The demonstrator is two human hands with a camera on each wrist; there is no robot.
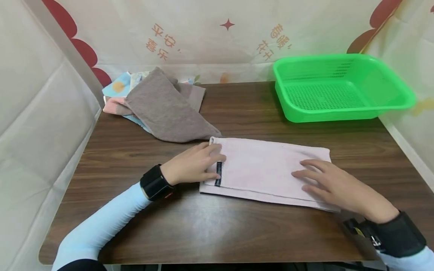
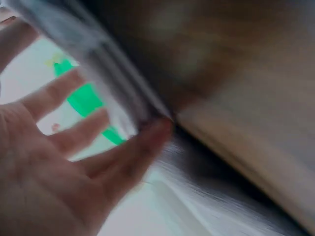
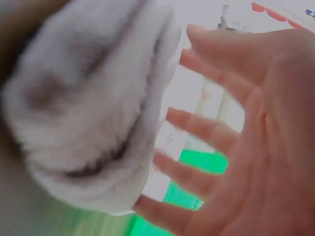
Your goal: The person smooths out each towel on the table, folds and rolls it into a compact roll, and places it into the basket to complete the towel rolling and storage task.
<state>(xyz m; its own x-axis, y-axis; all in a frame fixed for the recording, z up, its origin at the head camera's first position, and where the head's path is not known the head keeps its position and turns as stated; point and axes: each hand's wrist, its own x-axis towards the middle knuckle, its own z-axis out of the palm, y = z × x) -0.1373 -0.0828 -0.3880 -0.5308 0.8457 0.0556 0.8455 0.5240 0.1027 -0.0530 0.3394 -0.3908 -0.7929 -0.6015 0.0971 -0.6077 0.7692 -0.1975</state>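
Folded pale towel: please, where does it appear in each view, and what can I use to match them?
Head: the folded pale towel lies right of centre, lower in the picture than the green basket.
Left wrist: a blurred, slanting band from top left to about the centre.
Right wrist: large, across much of the left half.
Shared landmark: the green basket, partly visible in both wrist views.

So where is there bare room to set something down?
The brown wood-grain table is bare between its front edge and the folded pale pink cloth, and between that cloth and the green plastic basket. Crowded: back left, under the heaped grey and patterned cloths.
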